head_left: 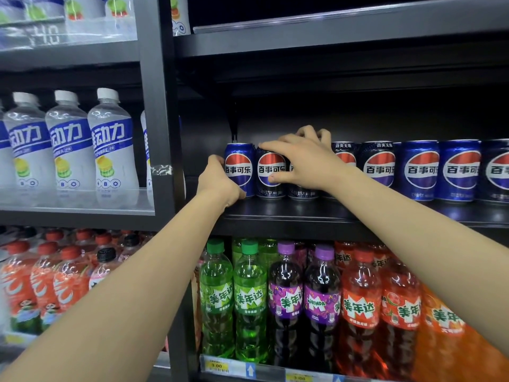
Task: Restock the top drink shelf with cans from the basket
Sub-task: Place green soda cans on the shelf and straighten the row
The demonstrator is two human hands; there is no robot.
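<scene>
A row of blue and black cola cans stands along the front of the black shelf (303,213). My left hand (219,181) grips the leftmost blue can (239,168) from its left side. My right hand (305,158) reaches over the dark cans beside it, fingers spread across the top of the second can (271,172) and wrapped around the third can (301,191), which it mostly hides. More cans (421,170) continue to the right. The basket is out of view.
A black upright post (159,114) separates this bay from white sports-drink bottles (68,147) on the left. Green, purple and orange soda bottles (286,299) fill the shelf below. The shelf above (330,37) looks dark and bare.
</scene>
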